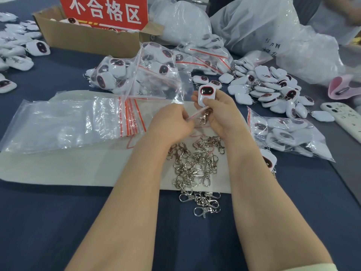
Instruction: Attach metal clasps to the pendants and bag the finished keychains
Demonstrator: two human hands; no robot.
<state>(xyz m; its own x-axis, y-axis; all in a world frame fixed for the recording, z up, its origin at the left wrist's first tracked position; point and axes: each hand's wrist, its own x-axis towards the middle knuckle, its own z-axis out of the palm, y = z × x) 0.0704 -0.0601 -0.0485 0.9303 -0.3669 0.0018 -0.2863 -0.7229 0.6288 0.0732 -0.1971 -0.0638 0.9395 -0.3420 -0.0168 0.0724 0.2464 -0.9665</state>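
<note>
1. Several loose white pendants (13,45) lie scattered at the far left of the dark blue tablecloth (58,222) on my feed.
2. Behind them I see an open cardboard box (82,38), with a red sign (105,10) bearing white characters at its back.
3. Across the middle of the table lies a cream mat (58,169); a stack of empty zip bags (64,124) with red seal strips rests on its left part.
4. Beyond the mat, filled bags (136,73) of pendants sit in a heap, and big white plastic sacks (263,26) stand behind them.
5. Over the mat the left hand (172,122) is palm down, fingers curled, pinching the red-striped mouth of a small clear bag (181,89).
6. Close beside it, the right hand (220,114) grips a white pendant (206,94), thumb on its front and its dark face toward me; its metal clasp (205,117) dangles just by the bag's red strip.
7. Between the two bare forearms I see a pile of spare clasps (195,167), spilling off the mat's near edge onto the cloth.
8. Further right lie a heap of unbagged pendants (273,89), another full bag (283,133) beside the right forearm, and a pale phone (343,118) at the edge.
</note>
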